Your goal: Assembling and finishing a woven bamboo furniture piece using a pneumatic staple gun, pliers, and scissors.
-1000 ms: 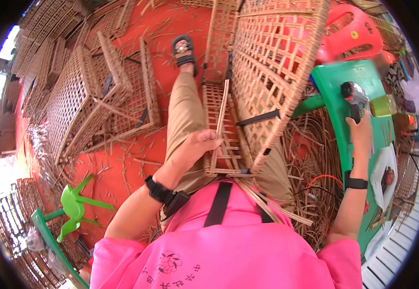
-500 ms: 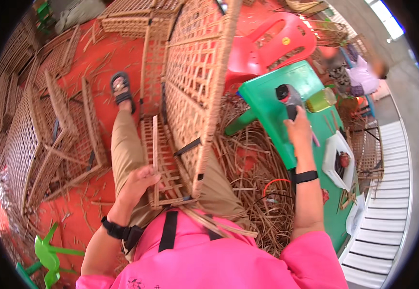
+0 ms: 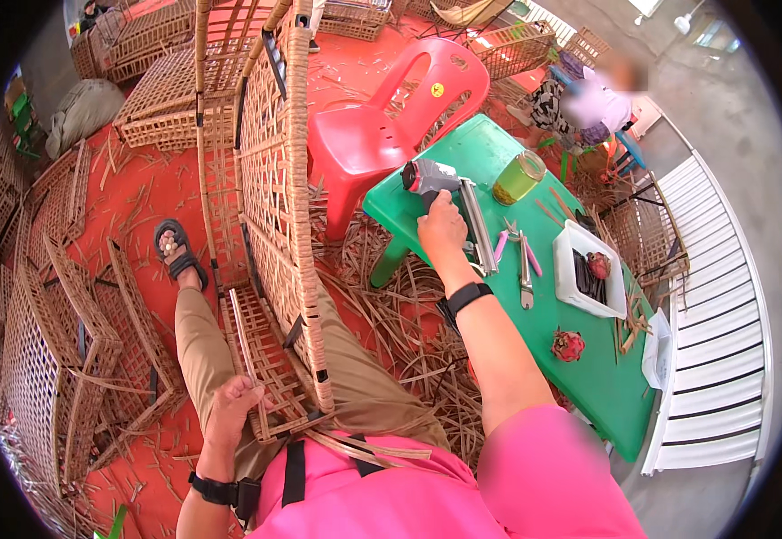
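My right hand (image 3: 443, 225) is wrapped round the handle of a grey and black pneumatic staple gun (image 3: 476, 216) over the green table (image 3: 579, 386). Its long silver magazine lies along the tabletop. My left hand (image 3: 233, 406) is closed on a pale cane strip (image 3: 243, 332), pinched against the inner edge of a woven rattan frame (image 3: 276, 171). That frame stands between my legs, its tall lattice side rising away from me and its narrow base in my lap. Loose cane ends (image 3: 364, 449) stick out at the near corner. Pink-handled pliers (image 3: 527, 269) lie beside the gun.
On the table are a jar of yellow-green liquid (image 3: 518, 177), a white tray (image 3: 588, 269) and a dragon fruit (image 3: 568, 345). A red chair (image 3: 359, 144) stands behind it. Rattan panels (image 3: 58, 359) lean at left; cane scraps cover the floor. Another person (image 3: 602, 103) sits far right.
My view has swung toward the table. The staple gun in my right hand has turned, and its magazine and the pliers now show. My left hand keeps its hold on the strip.
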`<state>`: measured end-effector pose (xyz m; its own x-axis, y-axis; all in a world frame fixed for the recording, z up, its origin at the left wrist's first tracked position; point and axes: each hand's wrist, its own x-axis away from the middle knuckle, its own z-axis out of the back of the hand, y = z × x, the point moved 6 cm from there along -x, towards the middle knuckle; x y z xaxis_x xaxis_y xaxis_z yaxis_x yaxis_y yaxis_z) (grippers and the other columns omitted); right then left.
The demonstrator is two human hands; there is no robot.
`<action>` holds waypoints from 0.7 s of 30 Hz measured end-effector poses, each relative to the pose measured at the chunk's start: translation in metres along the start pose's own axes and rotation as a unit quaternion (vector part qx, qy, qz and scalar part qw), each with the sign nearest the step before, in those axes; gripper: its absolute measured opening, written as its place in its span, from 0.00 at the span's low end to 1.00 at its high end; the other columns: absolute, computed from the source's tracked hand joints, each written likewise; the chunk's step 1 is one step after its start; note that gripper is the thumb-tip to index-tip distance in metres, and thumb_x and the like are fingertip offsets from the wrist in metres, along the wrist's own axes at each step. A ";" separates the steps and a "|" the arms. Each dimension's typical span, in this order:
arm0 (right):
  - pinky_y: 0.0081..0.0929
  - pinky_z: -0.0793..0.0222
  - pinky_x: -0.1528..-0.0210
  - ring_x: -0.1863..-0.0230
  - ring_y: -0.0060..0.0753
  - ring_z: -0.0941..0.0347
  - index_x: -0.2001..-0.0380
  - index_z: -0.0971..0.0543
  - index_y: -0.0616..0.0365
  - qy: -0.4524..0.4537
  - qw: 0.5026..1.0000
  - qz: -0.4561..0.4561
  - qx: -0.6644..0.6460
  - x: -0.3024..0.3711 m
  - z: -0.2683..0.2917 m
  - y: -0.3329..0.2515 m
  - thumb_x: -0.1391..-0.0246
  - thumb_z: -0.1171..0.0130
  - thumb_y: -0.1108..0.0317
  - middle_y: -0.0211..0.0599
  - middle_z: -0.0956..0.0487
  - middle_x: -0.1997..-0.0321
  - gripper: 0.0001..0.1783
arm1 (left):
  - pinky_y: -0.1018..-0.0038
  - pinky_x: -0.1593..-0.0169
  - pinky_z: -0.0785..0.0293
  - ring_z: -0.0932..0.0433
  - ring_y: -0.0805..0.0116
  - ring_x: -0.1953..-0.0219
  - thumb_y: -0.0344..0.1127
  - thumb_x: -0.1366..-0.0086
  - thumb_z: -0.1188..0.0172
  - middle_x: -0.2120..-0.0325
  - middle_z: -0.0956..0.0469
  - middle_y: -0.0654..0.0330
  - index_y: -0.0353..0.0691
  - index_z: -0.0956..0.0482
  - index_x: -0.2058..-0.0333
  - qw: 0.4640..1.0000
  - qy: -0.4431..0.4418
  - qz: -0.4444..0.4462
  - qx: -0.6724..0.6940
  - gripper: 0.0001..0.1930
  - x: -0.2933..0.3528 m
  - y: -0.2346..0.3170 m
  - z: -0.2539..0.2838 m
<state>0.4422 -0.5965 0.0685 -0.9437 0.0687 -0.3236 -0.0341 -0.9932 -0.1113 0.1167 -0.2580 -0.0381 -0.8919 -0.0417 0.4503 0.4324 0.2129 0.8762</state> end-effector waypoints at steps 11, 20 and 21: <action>0.49 0.30 0.50 0.51 0.59 0.26 0.52 0.29 0.66 0.076 0.993 -0.090 -0.023 0.001 0.060 0.096 0.46 0.40 0.63 0.57 0.22 0.56 0.22 | 0.75 0.66 0.26 0.21 0.70 0.73 0.32 0.36 0.41 0.77 0.23 0.62 0.37 0.27 0.69 1.000 0.016 -0.010 -0.001 0.05 0.010 -0.011 0.010; 0.49 0.26 0.56 0.59 0.60 0.21 0.65 0.22 0.67 -0.012 0.983 -0.182 -0.025 0.011 0.027 0.196 0.59 0.31 0.51 0.58 0.19 0.64 0.28 | 0.78 0.66 0.28 0.21 0.74 0.73 0.31 0.35 0.42 0.76 0.20 0.61 0.34 0.24 0.67 1.000 0.000 -0.022 0.009 0.06 0.005 0.001 0.003; 0.49 0.26 0.56 0.59 0.60 0.21 0.65 0.22 0.67 -0.048 0.969 -0.226 -0.083 0.005 0.011 0.217 0.59 0.33 0.55 0.58 0.19 0.65 0.26 | 0.78 0.66 0.28 0.21 0.74 0.73 0.31 0.35 0.42 0.76 0.20 0.61 0.34 0.24 0.67 1.000 -0.003 -0.024 0.005 0.06 0.003 0.002 0.001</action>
<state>0.4264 -0.8124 0.0532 -0.8713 0.4762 -0.1188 -0.4051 -0.8343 -0.3739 0.1150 -0.2568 -0.0353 -0.9125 -0.0456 0.4064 0.3875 0.2214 0.8949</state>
